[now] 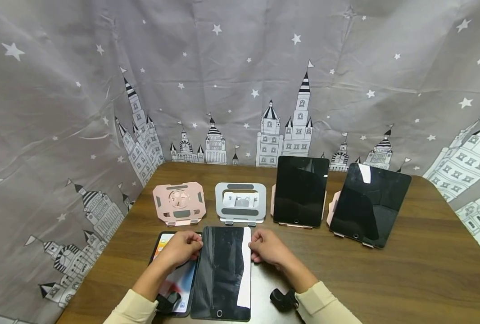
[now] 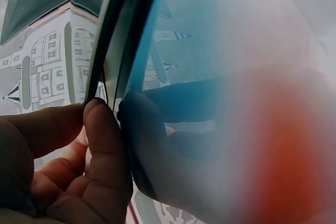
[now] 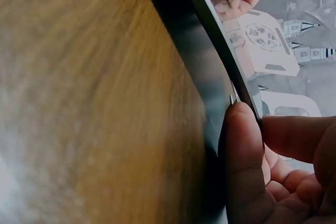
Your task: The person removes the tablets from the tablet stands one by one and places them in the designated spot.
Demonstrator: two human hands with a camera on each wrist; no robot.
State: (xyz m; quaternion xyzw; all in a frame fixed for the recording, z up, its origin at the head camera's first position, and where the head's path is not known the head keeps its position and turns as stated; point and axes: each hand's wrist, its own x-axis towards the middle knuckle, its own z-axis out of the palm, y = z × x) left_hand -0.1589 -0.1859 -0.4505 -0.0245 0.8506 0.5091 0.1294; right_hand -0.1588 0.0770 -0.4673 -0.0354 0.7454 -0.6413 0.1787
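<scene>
A tablet with a dark screen [image 1: 219, 270] is between my two hands, near the front of the table. My left hand [image 1: 180, 249] pinches its left edge near the far corner, thumb against fingertips, as the left wrist view also shows. On the opposite edge, my right hand [image 1: 269, 247] pinches it the same way; thumb and finger [image 3: 244, 145] meet at the rim in the right wrist view. Beneath my left hand and forearm lies a second tablet, its screen lit [image 1: 183, 288], partly covered by them. How far the dark tablet is off the table, I cannot tell.
Behind the hands stand a pink tablet stand [image 1: 189, 213] and a white-grey stand [image 1: 260, 204]. To their right, two black-screened tablets, one upright [image 1: 301, 193] and one tilted [image 1: 369, 211], lean on pink stands. A grey castle-print curtain [image 1: 232, 67] hangs behind the wooden table [image 1: 426, 243].
</scene>
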